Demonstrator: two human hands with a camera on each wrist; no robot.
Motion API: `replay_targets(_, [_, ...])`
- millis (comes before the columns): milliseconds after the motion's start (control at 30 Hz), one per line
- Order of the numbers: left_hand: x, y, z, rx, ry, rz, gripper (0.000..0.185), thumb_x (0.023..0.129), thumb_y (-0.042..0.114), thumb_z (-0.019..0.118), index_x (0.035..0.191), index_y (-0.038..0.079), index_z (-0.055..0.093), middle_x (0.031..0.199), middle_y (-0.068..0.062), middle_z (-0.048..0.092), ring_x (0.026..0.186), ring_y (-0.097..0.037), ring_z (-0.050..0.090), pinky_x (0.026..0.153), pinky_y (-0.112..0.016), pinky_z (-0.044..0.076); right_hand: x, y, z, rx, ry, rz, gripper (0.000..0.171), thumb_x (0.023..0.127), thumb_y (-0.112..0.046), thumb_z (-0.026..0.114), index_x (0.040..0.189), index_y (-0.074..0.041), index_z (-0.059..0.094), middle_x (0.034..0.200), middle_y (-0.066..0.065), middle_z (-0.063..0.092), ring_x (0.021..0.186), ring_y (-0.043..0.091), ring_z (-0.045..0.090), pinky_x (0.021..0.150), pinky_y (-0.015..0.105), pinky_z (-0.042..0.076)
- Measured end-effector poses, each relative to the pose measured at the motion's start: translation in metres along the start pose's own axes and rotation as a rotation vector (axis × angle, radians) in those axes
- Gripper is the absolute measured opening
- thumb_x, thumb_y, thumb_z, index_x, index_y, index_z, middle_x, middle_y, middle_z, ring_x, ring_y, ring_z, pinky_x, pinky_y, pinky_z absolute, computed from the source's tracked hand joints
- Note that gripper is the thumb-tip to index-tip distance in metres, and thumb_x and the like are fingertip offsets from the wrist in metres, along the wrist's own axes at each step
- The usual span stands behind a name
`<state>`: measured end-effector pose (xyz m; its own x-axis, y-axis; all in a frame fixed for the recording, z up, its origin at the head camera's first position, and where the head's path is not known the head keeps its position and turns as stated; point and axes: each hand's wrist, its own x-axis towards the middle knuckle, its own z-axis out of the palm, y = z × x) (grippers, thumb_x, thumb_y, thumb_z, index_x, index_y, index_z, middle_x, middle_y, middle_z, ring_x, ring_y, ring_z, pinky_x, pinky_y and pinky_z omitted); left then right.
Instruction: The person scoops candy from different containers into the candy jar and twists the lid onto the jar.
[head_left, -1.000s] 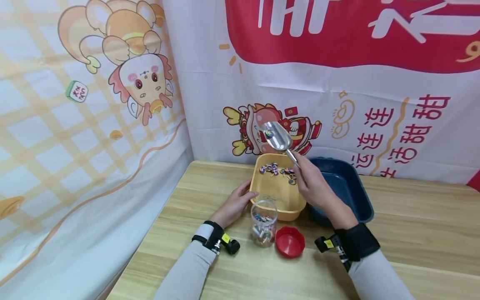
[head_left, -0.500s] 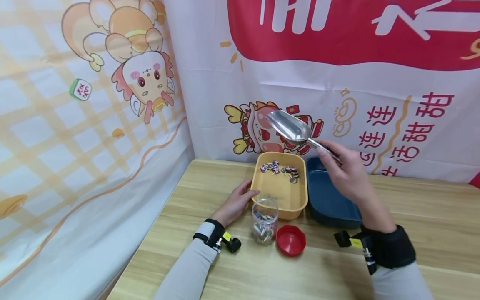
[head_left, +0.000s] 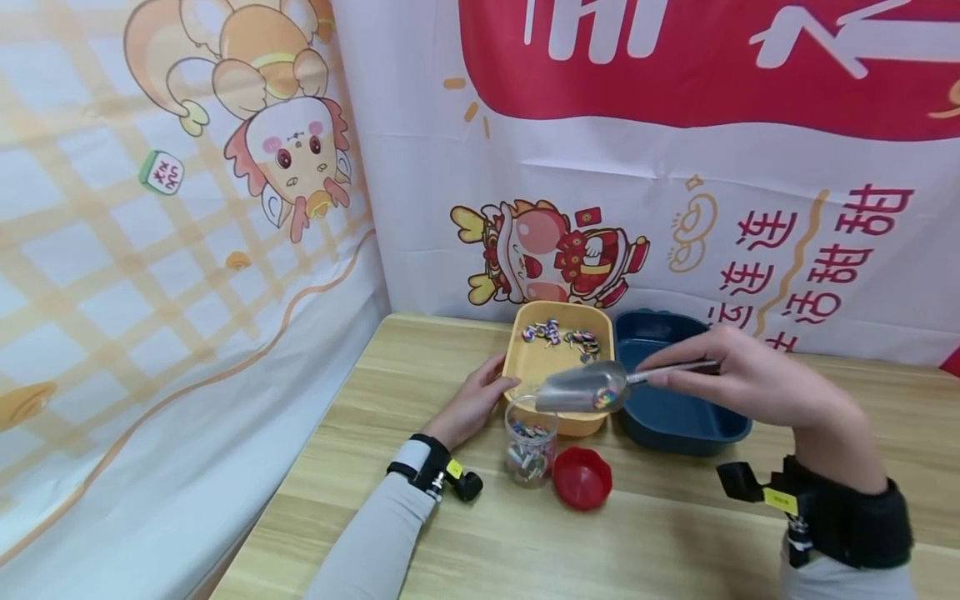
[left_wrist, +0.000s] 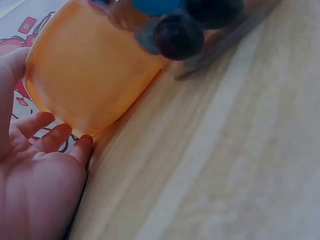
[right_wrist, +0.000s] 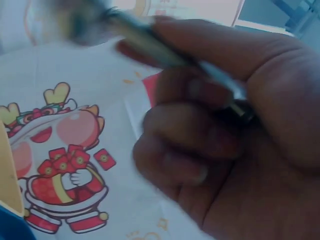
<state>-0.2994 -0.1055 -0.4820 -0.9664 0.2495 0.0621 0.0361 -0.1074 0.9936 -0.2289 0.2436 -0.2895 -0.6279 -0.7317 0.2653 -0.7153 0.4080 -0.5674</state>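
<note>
My right hand (head_left: 753,387) grips the handle of a metal scoop (head_left: 573,385), its fingers curled round it in the right wrist view. The scoop lies nearly level, its lip at the mouth of a clear plastic jar (head_left: 529,460). A round swirl-patterned piece (head_left: 606,398) shows in the scoop. Small colourful items fill the jar's lower part. My left hand (head_left: 472,404) holds the left side of a yellow bin (head_left: 534,365), thumb at the rim and fingers along the outer wall. Two clusters of small swirl lollipops (head_left: 542,332) lie inside at the bin's far end.
A dark blue bin (head_left: 678,425) stands right of the yellow one. In front of them a red screw lid (head_left: 582,478) lies beside the jar on the wooden table (head_left: 480,550). Printed cloth (head_left: 420,208) hangs behind and at the left.
My right hand first rose and moved right with the scoop, then came down and turned it leftward to the jar's mouth. My left hand has stayed on the yellow bin.
</note>
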Motion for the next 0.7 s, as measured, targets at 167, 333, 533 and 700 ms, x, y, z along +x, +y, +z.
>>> replay_targets(167, [0.0014,0.0013,-0.0001,0.006,-0.001,-0.015,0.067,0.103,0.007,0.054,0.162,0.003,0.022,0.167,-0.021,0.023,0.152,-0.033,0.029,0.125,-0.042,0.025,-0.0009,-0.0055,-0.0012,-0.02,-0.115,0.093,0.024,0.101,-0.023,0.066,0.122,-0.017,0.076,0.065,-0.015,0.056,0.052,0.008,0.051,0.048,0.024,0.043])
replay_targets(333, [0.0005,0.0029,0.0005,0.007,-0.008,-0.016,0.066,0.104,0.007,0.053,0.162,0.004,0.022,0.167,-0.021,0.023,0.152,-0.033,0.03,0.125,-0.041,0.025,-0.0027,-0.0093,-0.0025,-0.068,-0.103,0.13,0.023,0.1,-0.028,0.066,0.119,-0.02,0.077,0.087,-0.015,0.072,0.068,0.009,0.062,0.056,0.023,0.049])
replay_targets(533, [0.0005,0.0035,0.0004,0.004,-0.008,-0.011,0.065,0.104,0.007,0.053,0.162,0.003,0.022,0.166,-0.023,0.025,0.151,-0.033,0.031,0.125,-0.041,0.026,-0.0045,-0.0107,-0.0041,-0.071,-0.099,0.136,0.022,0.1,-0.029,0.067,0.118,-0.022,0.077,0.086,-0.013,0.071,0.065,0.01,0.06,0.054,0.024,0.047])
replay_targets(700, [0.0005,0.0025,0.0,0.007,-0.011,-0.003,0.065,0.104,0.007,0.053,0.161,0.003,0.023,0.165,-0.023,0.026,0.151,-0.034,0.031,0.125,-0.042,0.026,-0.005,-0.0087,-0.0045,-0.082,-0.077,0.147,0.023,0.1,-0.029,0.067,0.119,-0.021,0.077,0.085,-0.013,0.071,0.069,0.01,0.062,0.056,0.024,0.049])
